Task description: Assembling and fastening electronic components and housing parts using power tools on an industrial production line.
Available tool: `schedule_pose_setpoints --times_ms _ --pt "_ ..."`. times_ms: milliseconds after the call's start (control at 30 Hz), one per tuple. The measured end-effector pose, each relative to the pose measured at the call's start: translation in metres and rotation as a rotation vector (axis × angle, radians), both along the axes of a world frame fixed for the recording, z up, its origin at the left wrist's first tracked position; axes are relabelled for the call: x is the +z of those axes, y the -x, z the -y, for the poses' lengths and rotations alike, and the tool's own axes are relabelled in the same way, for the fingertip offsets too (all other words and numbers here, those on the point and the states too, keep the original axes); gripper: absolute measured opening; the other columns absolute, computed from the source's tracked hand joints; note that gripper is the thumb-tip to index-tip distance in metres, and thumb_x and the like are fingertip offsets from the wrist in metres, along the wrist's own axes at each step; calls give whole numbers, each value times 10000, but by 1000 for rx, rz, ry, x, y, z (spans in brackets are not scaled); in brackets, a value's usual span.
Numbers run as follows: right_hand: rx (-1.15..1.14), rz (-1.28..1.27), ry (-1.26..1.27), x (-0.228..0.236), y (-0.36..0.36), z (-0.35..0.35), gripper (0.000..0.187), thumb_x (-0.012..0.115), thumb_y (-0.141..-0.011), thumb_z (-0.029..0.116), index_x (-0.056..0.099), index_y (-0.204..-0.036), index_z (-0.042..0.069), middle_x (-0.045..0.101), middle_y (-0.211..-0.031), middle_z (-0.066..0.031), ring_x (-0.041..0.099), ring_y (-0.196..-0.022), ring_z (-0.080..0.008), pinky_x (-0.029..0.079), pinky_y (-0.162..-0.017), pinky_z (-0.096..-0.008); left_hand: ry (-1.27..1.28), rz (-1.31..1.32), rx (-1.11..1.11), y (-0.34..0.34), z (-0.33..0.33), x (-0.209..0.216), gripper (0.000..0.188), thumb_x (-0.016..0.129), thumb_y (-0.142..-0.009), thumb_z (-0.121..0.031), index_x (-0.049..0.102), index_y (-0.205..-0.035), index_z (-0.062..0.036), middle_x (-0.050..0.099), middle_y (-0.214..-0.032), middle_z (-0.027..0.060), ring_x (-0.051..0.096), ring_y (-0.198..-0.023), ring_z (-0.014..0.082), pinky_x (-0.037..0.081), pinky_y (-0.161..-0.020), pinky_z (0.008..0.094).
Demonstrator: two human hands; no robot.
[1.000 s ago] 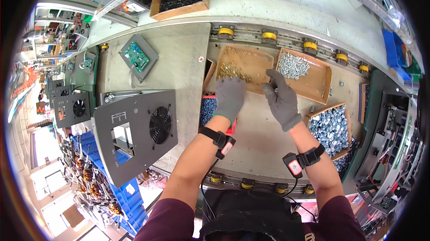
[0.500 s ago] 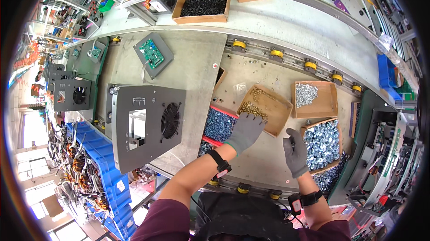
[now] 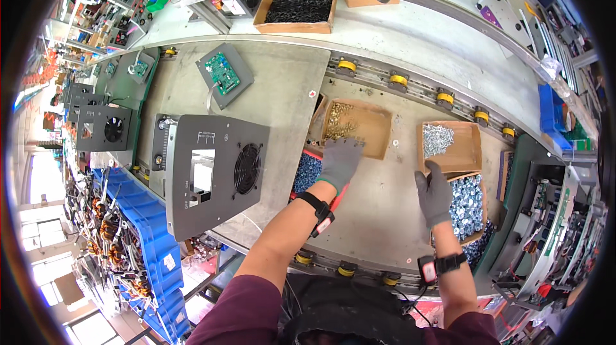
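My left hand (image 3: 340,164), in a grey glove, has its fingers hooked over the near wall of a shallow cardboard box (image 3: 372,128). Brass-coloured screws (image 3: 339,120) lie heaped in that box's left part. Below the hand is a red bin of bluish screws (image 3: 307,173), partly covered by my wrist. My right hand (image 3: 435,196), also gloved, is raised with thumb and fingers apart and nothing visible in it. It is by the near-left corner of a cardboard box (image 3: 466,147) of silver screws (image 3: 437,139). Beside it is a box of shiny bluish-silver fasteners (image 3: 466,207).
A grey metal housing with a fan (image 3: 215,175) stands to the left, a green circuit board (image 3: 222,74) on a grey plate behind it. Yellow rollers (image 3: 398,80) line the far rail. A metal bar (image 3: 443,3) crosses overhead. A blue crate of wired parts (image 3: 151,242) is lower left.
The box of brass screws has moved left and away from me and turned straighter, with my left hand at its near edge. My right hand has moved slightly forward, to the silver-screw box.
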State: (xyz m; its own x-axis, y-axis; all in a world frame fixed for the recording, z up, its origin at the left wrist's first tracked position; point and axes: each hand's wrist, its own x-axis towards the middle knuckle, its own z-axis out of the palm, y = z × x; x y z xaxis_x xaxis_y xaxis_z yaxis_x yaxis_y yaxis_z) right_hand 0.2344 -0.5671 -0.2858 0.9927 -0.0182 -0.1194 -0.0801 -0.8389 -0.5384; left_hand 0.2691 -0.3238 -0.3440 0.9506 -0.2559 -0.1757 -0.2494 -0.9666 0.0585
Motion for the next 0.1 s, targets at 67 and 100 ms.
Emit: schedule_pose_setpoints --times_ms 67,100 --pt "47 48 67 -16 -12 10 413 638 -856 333 539 -1166 79 632 -872 -176 627 -780 -346 488 -681 -425 -5 -29 -64 -1 1 6 215 509 -852 -154 628 -1030 -174 615 -983 32 590 -961 210 426 -797 428" --pt "66 38 168 -25 -14 12 474 650 -838 387 526 -1190 94 646 -995 -194 638 -867 -360 493 -736 -447 -28 -65 -144 -3 1 9 222 511 -852 -151 628 -1038 -185 615 -1007 35 587 -987 216 427 -802 436"
